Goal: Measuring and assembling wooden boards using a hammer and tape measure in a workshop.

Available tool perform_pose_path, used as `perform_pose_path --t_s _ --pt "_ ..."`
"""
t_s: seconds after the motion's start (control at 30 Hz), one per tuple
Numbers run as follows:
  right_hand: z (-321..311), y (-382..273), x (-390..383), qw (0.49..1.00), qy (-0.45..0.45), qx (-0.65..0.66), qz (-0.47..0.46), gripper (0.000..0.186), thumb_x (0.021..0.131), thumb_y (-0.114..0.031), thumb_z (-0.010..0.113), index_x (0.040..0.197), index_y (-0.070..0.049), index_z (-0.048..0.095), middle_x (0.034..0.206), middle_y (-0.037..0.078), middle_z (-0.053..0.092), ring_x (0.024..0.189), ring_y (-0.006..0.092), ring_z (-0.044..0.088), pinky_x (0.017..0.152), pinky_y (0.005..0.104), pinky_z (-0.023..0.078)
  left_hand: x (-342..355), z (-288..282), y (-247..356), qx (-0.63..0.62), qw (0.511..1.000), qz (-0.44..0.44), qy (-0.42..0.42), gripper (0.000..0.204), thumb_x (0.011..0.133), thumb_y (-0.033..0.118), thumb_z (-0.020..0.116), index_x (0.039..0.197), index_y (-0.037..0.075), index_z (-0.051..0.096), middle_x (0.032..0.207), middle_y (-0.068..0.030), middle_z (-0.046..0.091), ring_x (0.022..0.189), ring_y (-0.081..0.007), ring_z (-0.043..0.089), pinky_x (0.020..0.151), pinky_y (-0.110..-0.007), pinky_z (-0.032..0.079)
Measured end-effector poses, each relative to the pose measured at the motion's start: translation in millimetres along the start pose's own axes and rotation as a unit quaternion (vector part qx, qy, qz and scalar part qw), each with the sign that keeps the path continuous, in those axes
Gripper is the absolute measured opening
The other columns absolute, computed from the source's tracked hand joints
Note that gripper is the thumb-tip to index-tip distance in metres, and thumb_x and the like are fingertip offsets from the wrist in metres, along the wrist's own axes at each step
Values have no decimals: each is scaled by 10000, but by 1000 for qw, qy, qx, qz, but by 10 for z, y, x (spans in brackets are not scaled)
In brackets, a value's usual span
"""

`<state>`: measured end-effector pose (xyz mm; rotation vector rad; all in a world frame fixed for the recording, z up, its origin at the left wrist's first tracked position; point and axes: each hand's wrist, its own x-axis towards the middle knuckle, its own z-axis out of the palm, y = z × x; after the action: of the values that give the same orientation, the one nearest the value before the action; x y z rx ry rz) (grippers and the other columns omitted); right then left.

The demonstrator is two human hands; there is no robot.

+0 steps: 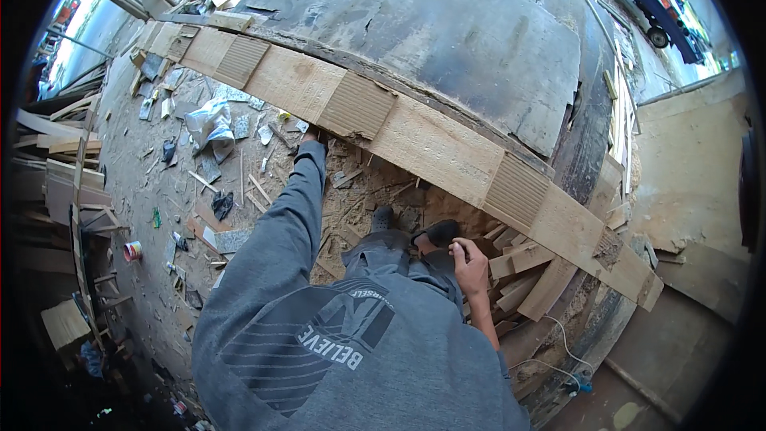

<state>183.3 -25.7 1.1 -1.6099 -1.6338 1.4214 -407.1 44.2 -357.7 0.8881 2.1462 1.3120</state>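
Observation:
A long pale wooden plank runs slantwise along the near edge of a workbench topped with a worn metal sheet. Several ridged brown cardboard-like pieces lie across the plank at intervals. My left hand is at the plank's near edge, left of the middle; its fingers are hidden beneath or behind that edge. In front of my body, apart from the plank, my right hand is closed, thumb against curled fingers. Whether anything small is between them cannot be made out.
Wood offcuts are stacked under the plank at right, near a white cord. Scraps, a white plastic bag and a small red tub litter the floor at left. A blue vehicle stands far right.

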Motion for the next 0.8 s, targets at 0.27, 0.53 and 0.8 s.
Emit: perform_pose_path --t_s 0.27,0.53,0.8 --pt "172 -66 -62 994 8 -104 -8 246 976 -201 645 1114 -9 709 1059 189 735 933 334 734 829 397 574 32 253 10 -259 956 -136 -11 370 1048 392 535 1365 210 589 1320 -38 661 1167 -278 624 959 -484 512" --pt "235 217 117 992 2 -127 19 261 965 -198 659 1145 -12 695 1062 195 734 915 325 740 819 387 581 -269 -68 944 -332 891 -305 54 435 1048 376 559 1455 243 484 1440 -18 588 1198 -242 609 992 -536 456" --pt "347 172 157 990 77 -114 -1 293 963 -214 654 1175 -15 683 1100 185 728 963 328 729 850 395 567 -1841 445 3288 -32 981 190 0 270 994 214 635 1170 9 642 1074 -148 660 946 -252 634 849 -360 515"
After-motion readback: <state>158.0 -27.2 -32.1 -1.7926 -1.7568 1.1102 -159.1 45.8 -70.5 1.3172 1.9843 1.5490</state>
